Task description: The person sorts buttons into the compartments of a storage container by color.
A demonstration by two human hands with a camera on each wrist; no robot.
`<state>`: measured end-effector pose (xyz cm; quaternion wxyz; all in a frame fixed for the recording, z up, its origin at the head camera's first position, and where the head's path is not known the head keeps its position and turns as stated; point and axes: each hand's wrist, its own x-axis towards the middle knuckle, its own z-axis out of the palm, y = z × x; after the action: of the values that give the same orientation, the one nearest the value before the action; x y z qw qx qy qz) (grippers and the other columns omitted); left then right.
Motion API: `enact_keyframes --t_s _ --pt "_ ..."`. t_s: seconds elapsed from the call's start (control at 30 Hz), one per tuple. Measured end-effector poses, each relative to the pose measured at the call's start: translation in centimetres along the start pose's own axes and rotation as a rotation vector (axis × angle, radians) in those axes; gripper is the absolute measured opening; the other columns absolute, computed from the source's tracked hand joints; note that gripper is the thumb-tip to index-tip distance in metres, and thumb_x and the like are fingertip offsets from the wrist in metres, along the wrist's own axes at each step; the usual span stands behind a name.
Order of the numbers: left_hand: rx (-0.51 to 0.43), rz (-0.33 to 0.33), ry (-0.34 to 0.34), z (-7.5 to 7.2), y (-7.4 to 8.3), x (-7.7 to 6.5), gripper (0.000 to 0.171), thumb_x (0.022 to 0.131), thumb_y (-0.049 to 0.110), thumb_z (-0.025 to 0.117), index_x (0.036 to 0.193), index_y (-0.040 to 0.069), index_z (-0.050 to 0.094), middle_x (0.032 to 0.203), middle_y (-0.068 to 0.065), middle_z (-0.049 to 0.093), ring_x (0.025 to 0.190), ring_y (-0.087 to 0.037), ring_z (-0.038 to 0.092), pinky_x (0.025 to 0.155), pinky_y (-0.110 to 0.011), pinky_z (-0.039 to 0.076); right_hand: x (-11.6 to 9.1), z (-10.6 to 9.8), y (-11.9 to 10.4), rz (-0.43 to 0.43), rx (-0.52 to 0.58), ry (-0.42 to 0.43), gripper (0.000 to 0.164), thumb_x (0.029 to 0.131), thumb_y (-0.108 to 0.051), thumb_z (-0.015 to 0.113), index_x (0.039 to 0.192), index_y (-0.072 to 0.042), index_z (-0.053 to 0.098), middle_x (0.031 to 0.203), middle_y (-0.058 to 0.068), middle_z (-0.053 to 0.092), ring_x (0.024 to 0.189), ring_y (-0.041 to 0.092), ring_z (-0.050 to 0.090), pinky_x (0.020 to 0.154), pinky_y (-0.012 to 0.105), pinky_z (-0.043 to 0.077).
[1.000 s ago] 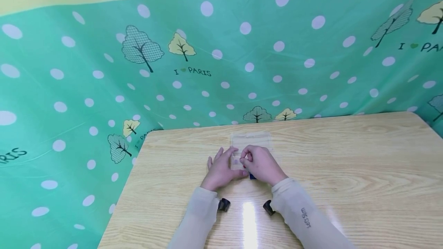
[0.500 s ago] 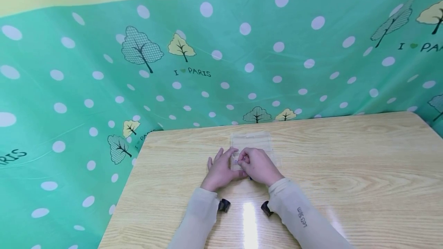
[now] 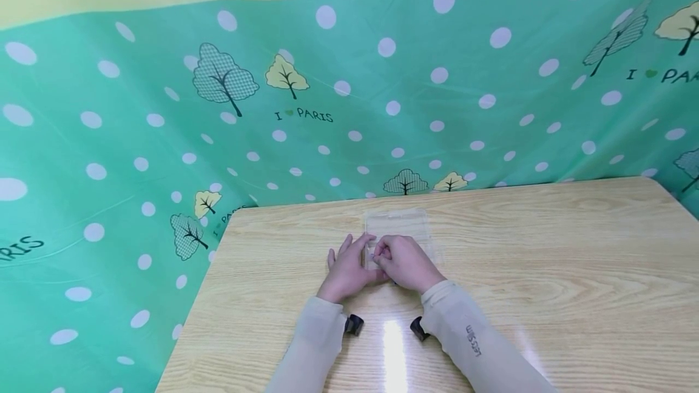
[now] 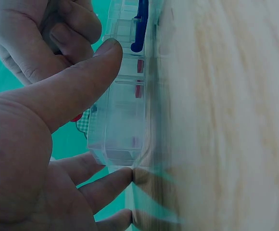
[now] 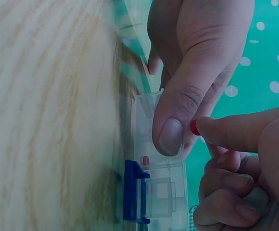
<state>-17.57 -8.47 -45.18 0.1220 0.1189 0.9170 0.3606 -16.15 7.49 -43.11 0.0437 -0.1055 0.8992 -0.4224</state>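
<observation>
A clear plastic compartment box (image 3: 368, 256) with its lid (image 3: 397, 221) laid back lies on the table between the hands. My left hand (image 3: 347, 268) holds the box at its left end, thumb along the front wall and fingers spread about the side. Over the compartments, my right hand (image 3: 409, 264) pinches a small red bead-like piece (image 5: 194, 127) between thumb and forefinger, its other fingers curled. Through the front wall show small red pieces (image 4: 138, 89) inside. A blue latch (image 5: 131, 192) is on the box's front. The right hand hides much of the box in the head view.
The box stands on a wood-grain table (image 3: 546, 272). Behind it hangs a green dotted curtain (image 3: 349, 108) with printed trees. Black wrist cameras (image 3: 354, 324) sit by both grey sleeves.
My right hand has shifted slightly left and toward me over the box, bringing the red piece toward the left compartments. The left hand has stayed in place.
</observation>
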Motion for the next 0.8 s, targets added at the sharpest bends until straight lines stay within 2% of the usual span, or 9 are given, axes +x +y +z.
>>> enact_keyframes --t_s 0.2,0.37,0.53,0.8 --pt "0.003 -0.003 0.002 0.02 -0.02 -0.06 0.080 0.075 0.040 0.087 0.144 0.023 0.052 0.155 -0.001 0.045 0.152 -0.034 0.015 0.115 -0.067 -0.008 0.11 0.08 -0.09 -0.014 -0.031 -0.008 0.008 0.089 -0.004 0.072 0.085 -0.010 0.069 0.063 -0.004 0.053 0.056 0.010 0.048 0.054 0.026 0.042" --pt "0.008 0.004 0.007 0.03 -0.01 -0.13 0.078 0.075 0.038 0.087 0.143 0.023 0.053 0.154 0.000 0.046 0.152 -0.035 0.016 0.115 -0.068 -0.007 0.19 0.18 -0.15 -0.005 -0.046 -0.026 0.004 0.088 -0.002 0.070 0.089 -0.006 0.069 0.062 -0.003 0.053 0.055 0.010 0.047 0.054 0.027 0.043" --pt "0.010 0.006 0.010 0.09 -0.09 -0.11 0.075 0.076 0.036 0.086 0.142 0.024 0.053 0.154 0.001 0.047 0.152 -0.035 0.016 0.115 -0.068 -0.007 0.22 0.38 -0.20 -0.013 -0.093 -0.017 0.003 0.088 -0.002 0.069 0.091 -0.002 0.070 0.064 -0.004 0.055 0.058 0.011 0.051 0.060 0.029 0.048" --pt "0.002 0.012 0.006 0.01 -0.03 -0.12 0.076 0.076 0.035 0.086 0.143 0.022 0.053 0.155 -0.005 0.045 0.152 -0.036 0.016 0.115 -0.068 -0.006 0.52 0.70 0.00 -0.033 -0.151 0.023 0.007 0.087 -0.001 0.069 0.085 -0.007 0.070 0.072 -0.003 0.060 0.065 0.013 0.054 0.067 0.032 0.052"
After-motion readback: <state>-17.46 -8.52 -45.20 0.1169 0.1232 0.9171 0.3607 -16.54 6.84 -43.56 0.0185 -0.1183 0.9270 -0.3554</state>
